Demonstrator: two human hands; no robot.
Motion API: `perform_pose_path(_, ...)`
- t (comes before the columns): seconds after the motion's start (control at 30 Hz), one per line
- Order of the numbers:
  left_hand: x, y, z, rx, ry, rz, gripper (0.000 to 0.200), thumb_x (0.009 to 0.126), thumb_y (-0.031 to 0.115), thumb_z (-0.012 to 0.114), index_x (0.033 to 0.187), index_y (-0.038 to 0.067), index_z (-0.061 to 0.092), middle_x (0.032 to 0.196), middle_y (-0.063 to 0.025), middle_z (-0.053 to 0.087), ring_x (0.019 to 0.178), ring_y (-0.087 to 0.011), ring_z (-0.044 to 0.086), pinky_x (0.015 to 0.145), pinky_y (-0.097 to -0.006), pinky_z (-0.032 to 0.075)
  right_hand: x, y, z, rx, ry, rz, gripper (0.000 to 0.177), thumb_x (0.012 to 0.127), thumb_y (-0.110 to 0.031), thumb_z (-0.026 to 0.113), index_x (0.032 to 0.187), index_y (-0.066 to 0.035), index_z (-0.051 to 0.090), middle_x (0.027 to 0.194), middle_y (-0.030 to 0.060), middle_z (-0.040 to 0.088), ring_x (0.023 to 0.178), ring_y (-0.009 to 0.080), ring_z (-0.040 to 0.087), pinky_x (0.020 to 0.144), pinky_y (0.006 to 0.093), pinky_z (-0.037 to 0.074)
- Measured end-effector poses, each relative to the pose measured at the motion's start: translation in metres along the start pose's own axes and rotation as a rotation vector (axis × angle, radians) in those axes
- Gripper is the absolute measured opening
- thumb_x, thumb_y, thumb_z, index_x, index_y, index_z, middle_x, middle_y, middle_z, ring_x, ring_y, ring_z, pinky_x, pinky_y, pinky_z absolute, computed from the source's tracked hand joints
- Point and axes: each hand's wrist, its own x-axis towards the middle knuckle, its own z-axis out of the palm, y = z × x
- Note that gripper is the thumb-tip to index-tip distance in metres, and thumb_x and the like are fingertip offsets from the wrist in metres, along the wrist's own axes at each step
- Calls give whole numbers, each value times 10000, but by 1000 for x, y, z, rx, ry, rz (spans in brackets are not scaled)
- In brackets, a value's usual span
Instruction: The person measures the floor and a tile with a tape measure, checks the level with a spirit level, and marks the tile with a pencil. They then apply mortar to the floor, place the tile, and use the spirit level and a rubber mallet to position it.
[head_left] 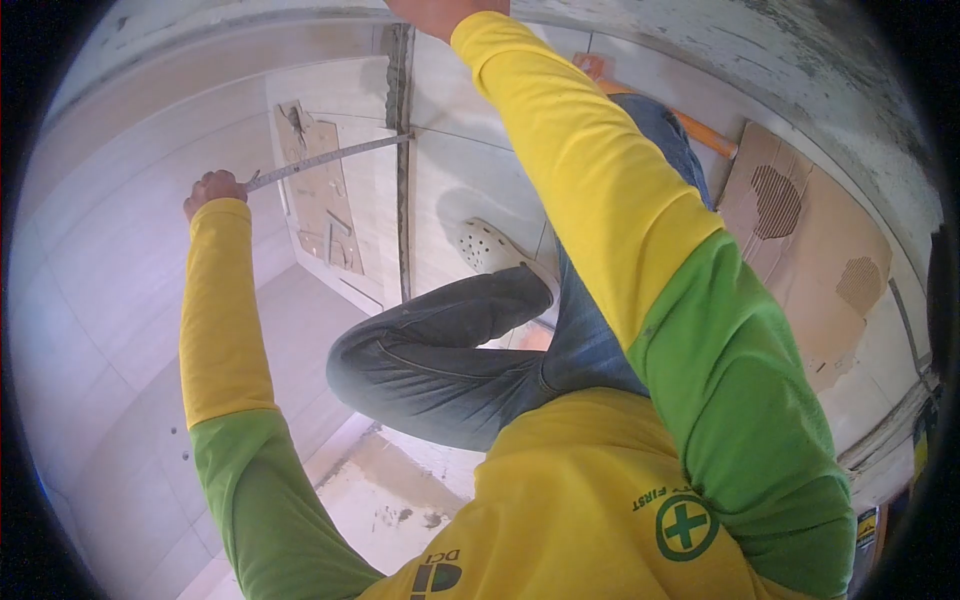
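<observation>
My left hand, closed, holds one end of a tape measure on the left side. The thin grey blade stretches out to the right and ends at a dark gap between tiled surfaces. At the top edge my right hand is only partly in view. Its fingers are cut off, so what it touches cannot be seen. Below the blade lies a cardboard strip with small thin pieces on it.
My bent leg and a pale perforated clog rest on the tiles. To the right are an orange-handled tool and a torn cardboard sheet. A rough grey wall rises at the upper right.
</observation>
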Motion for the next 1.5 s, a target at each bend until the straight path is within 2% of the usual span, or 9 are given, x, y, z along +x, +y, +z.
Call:
perform_pose_path(0.67,5,-3,7,-61,-42,-28,267,910,328,589,1049,129,700,1140,-72,662,1105,-262,614,884,-395,519,0,-3,-4,-23,-22,-6,411,872,-425,508,781,-74,702,833,174,681,830,367,649,776,469,492)
perform_pose_path(0.8,16,-19,43,-109,-228,26,272,906,336,585,1056,145,708,1132,-84,672,1075,-281,627,887,-405,517,2,-4,-3,-40,-38,6,416,866,-432,507,763,-77,696,814,171,677,809,368,648,752,469,496)
perform_pose_path(0.9,-7,-25,72,-171,-383,237,347,865,429,602,1081,180,709,1147,-78,669,1045,-303,634,898,-416,507,3,-2,4,-83,-11,-10,414,864,-435,508,749,-83,692,788,166,675,784,373,647,732,471,498)
perform_pose_path(1.0,-19,-22,157,-353,-488,365,441,795,540,641,1065,201,723,1117,-73,681,1036,-294,635,914,-416,494,6,-2,10,-101,-1,-7,414,860,-443,513,727,-93,687,746,154,672,748,377,648,712,470,503)
perform_pose_path(1.07,-56,-6,180,-402,-393,360,419,777,544,661,1014,207,744,1072,-66,698,1027,-286,637,924,-407,489,8,0,19,-223,52,21,452,857,-477,516,697,-89,683,728,150,674,742,364,656,723,465,509)
perform_pose_path(1.13,-73,10,242,-569,-491,417,405,784,542,661,1002,212,749,1038,-65,707,1018,-290,639,922,-399,491,10,-8,17,-224,-8,153,517,858,-584,502,925,-123,727,907,120,708,921,341,644,827,417,484)
perform_pose_path(1.2,-117,21,227,-618,-557,362,378,796,518,656,1001,214,750,1039,-76,706,997,-299,646,924,-402,492,14,3,23,-162,-26,112,520,855,-577,511,945,-109,720,954,146,690,925,384,620,832,417,479)
perform_pose_path(1.33,-181,21,249,-815,-726,220,364,817,485,639,1028,206,742,1035,-87,706,995,-304,647,931,-394,491,21,17,41,-197,58,120,456,874,-548,527,981,-164,749,993,70,716,933,287,665,853,354,480)
perform_pose_path(1.5,-281,6,301,-1105,-837,57,375,845,464,615,1025,159,738,1032,-113,704,1002,-292,652,916,-390,489,22,27,48,-164,103,39,433,895,-473,582,1043,-95,733,972,66,731,879,226,684,842,316,493)
